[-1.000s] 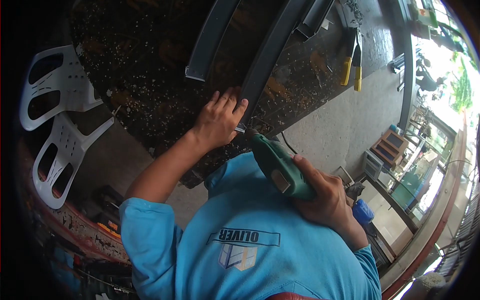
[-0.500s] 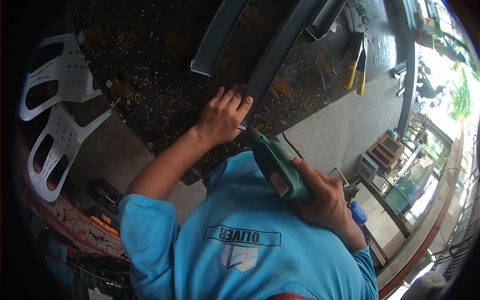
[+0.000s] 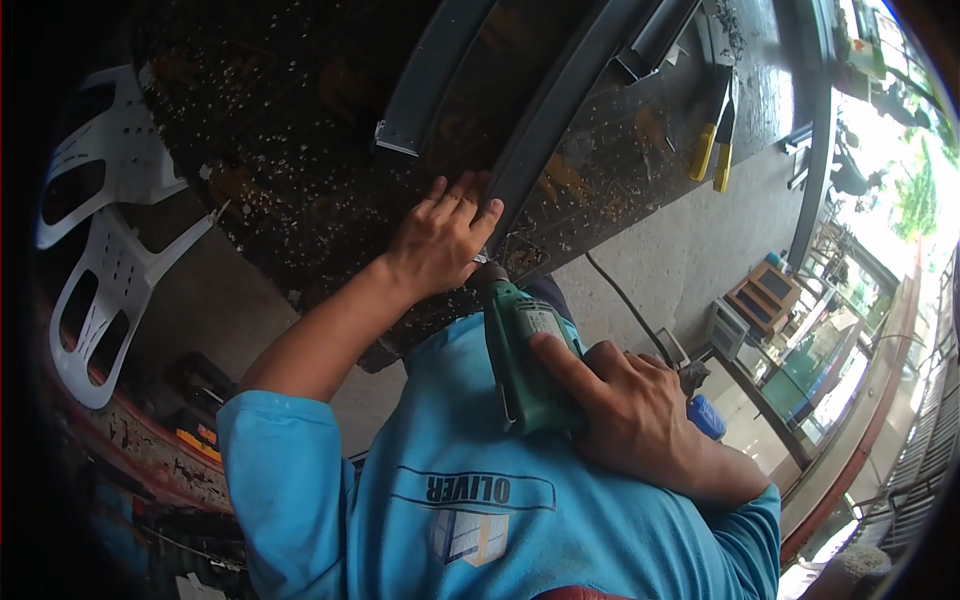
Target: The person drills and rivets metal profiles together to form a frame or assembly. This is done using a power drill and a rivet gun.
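So your work surface is a big dark tabletop (image 3: 300, 215), pretty grimy, with pale specks sprinkled all over it. Two white plastic chairs (image 3: 115, 150) sit off to the left, there's a grey concrete floor (image 3: 690, 220) to the right, and bright daylight is pouring in at the far right side.

You've got a long dark bar (image 3: 550, 115) lying across the table, with its near end close to your body. Your left hand (image 3: 440, 235) is right by that end, fingers stretched out together and laid against the bar, thumb over it, so it's more of an open-handed press than a fist.

Your right hand (image 3: 635, 405) is wrapped around a green power drill (image 3: 525, 350), index finger lying along the body. The nose of the drill points up at the near end of the bar, right beside your left hand. Can't tell if the tip is actually touching, it's too small to make out. A black cable (image 3: 630, 300) runs over the floor behind it.

Another dark bar (image 3: 430, 85) lies to the left of yours, and there's a shorter channel piece (image 3: 658, 40) to the right. Your yellow-handled cutters (image 3: 715, 150) are by the table's right edge.
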`<state>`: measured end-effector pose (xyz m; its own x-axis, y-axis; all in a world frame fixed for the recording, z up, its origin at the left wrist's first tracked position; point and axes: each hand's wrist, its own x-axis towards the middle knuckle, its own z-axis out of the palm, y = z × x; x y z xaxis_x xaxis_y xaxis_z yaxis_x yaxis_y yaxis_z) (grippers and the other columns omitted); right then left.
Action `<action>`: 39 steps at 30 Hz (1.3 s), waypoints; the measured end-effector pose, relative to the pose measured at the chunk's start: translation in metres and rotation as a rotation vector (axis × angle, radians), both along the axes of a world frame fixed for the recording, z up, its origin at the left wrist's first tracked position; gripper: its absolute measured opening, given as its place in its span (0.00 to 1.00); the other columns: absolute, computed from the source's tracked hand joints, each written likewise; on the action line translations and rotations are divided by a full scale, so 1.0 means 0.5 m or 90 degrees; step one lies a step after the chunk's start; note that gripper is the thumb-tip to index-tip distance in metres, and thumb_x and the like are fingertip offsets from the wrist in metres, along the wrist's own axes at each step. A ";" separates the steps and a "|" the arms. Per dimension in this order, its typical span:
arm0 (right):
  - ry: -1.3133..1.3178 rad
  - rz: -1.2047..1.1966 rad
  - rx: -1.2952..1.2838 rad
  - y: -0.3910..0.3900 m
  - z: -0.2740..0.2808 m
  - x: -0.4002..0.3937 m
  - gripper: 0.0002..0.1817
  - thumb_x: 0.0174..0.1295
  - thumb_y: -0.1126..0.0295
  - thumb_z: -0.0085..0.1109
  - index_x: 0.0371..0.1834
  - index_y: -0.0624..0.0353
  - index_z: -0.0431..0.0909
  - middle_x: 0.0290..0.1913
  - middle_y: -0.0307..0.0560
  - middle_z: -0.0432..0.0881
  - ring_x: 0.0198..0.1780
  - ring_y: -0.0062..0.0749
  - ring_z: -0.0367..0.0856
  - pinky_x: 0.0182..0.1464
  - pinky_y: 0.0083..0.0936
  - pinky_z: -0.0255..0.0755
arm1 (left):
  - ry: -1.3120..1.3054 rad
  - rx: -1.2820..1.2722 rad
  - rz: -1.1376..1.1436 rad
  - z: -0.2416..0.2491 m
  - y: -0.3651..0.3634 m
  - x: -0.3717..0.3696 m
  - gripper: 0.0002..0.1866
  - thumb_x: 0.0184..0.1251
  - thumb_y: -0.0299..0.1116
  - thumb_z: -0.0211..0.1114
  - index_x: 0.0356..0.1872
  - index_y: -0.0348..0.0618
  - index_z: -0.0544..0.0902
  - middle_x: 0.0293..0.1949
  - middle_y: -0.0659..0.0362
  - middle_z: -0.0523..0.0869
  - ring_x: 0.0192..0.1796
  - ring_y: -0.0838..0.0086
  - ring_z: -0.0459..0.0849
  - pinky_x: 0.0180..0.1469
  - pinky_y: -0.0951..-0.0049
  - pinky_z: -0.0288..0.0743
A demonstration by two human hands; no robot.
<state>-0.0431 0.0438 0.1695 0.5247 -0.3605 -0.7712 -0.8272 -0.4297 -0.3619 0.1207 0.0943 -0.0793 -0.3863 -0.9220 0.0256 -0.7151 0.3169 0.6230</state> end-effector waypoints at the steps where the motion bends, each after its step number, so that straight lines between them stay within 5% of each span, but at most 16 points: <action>1: 0.014 0.017 0.017 -0.004 0.001 0.003 0.37 0.55 0.66 0.60 0.72 0.39 0.61 0.33 0.53 0.76 0.27 0.45 0.81 0.31 0.38 0.76 | 0.004 -0.006 0.004 -0.001 0.000 -0.001 0.34 0.43 0.34 0.75 0.58 0.38 0.77 0.62 0.33 0.73 0.64 0.44 0.74 0.64 0.46 0.70; 17: 0.020 0.089 0.079 -0.034 -0.004 -0.006 0.32 0.66 0.61 0.49 0.75 0.36 0.55 0.35 0.54 0.76 0.30 0.39 0.83 0.32 0.32 0.78 | 0.017 -0.011 -0.030 -0.001 -0.012 0.003 0.38 0.39 0.33 0.74 0.59 0.39 0.76 0.61 0.33 0.74 0.62 0.42 0.76 0.61 0.45 0.73; 25: -0.029 0.150 -0.011 -0.022 -0.008 -0.010 0.29 0.64 0.64 0.49 0.71 0.39 0.62 0.31 0.46 0.74 0.24 0.27 0.76 0.27 0.23 0.70 | 0.010 -0.001 -0.032 -0.001 -0.015 0.002 0.37 0.38 0.31 0.74 0.59 0.40 0.76 0.61 0.35 0.74 0.63 0.43 0.76 0.61 0.46 0.74; 39: -0.075 0.122 -0.157 0.020 -0.013 -0.019 0.25 0.62 0.64 0.50 0.65 0.45 0.71 0.27 0.44 0.75 0.24 0.27 0.75 0.25 0.22 0.63 | -0.027 -0.023 -0.040 0.001 -0.015 -0.011 0.37 0.42 0.33 0.72 0.61 0.40 0.75 0.60 0.35 0.75 0.61 0.43 0.77 0.58 0.44 0.76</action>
